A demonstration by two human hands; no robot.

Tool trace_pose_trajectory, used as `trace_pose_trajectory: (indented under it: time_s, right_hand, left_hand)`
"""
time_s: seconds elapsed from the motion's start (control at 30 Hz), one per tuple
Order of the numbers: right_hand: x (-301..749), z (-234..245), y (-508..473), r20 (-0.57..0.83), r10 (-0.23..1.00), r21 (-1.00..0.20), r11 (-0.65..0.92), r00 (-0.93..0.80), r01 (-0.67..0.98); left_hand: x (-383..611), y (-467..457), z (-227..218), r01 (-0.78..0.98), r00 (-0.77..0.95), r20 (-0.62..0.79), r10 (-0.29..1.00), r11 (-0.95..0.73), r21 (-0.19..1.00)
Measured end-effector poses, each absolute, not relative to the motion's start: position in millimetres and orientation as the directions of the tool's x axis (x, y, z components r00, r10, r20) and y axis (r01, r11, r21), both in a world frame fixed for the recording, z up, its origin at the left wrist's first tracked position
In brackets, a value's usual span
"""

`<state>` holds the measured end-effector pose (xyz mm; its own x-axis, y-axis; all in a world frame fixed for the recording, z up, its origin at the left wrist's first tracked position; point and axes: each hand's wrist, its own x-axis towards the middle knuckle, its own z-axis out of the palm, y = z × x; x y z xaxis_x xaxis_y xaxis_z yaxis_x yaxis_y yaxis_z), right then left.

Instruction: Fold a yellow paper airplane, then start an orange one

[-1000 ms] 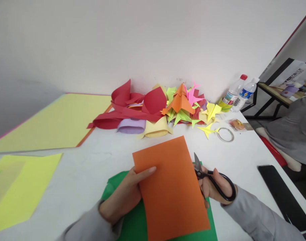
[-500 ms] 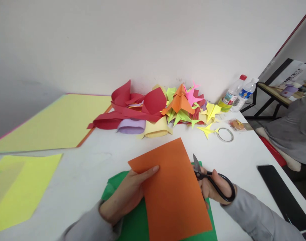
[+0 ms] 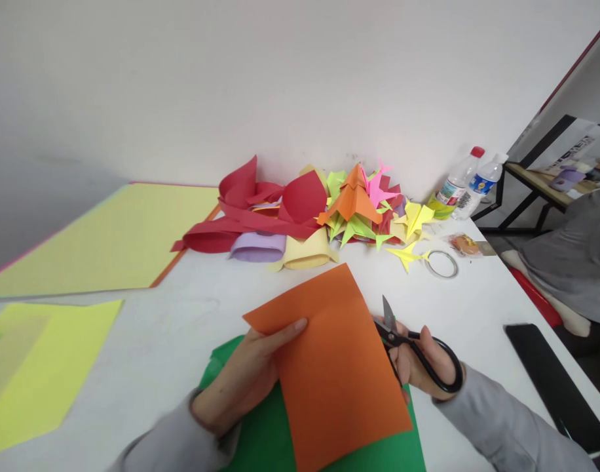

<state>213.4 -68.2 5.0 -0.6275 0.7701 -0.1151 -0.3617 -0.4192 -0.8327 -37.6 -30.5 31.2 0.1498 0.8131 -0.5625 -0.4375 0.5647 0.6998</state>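
My left hand (image 3: 261, 364) grips an orange sheet of paper (image 3: 337, 367) by its left edge, thumb on top and the fingers hidden beneath. In my right hand (image 3: 422, 360) are black-handled scissors (image 3: 403, 337), their blades parted at the right edge of the orange sheet. One blade points up; the other reaches behind or along the paper's edge, partly hidden. Below the orange sheet lies green paper (image 3: 261, 432) on the table, mostly covered by the sheet and my left hand.
Yellow sheets (image 3: 59, 367) and a large pale-yellow stack (image 3: 108, 242) lie left. Red paper strips (image 3: 231, 223) and folded paper shapes (image 3: 354, 196) pile against the wall. A tape roll (image 3: 441, 264), bottles (image 3: 471, 187) and a black flat object (image 3: 558, 387) are right. A person (image 3: 570, 249) sits beyond.
The orange sheet has shifted slightly left and up with my left hand. In my right hand, the scissors' blades are spread wider, and more of them shows at the paper's edge.
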Motion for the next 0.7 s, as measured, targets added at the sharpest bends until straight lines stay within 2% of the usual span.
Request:
trace_pose_trajectory:
  time_s: [0.3,0.5,0.7]
  right_hand:
    - [213.2,8.5,-68.0,-0.119,0.755,-0.825,-0.437,-0.645,-0.359]
    - [216.6,-5.9,-70.9,-0.183,0.771,-0.848,-0.438,-0.609,-0.299]
    - [216.6,-9.8,-72.3,-0.16,0.783,-0.827,-0.439,-0.601,-0.351]
  left_hand:
    - [-37.3,-32.6,34.4,-0.432,0.152,-0.563,0.812,0.567,0.701]
    - [-31.7,-39.1,36.5,-0.426,0.192,-0.602,0.775,0.618,0.661]
    - [-29.0,-41.4,36.0,-0.44,0.181,-0.6,0.779,0.61,0.66]
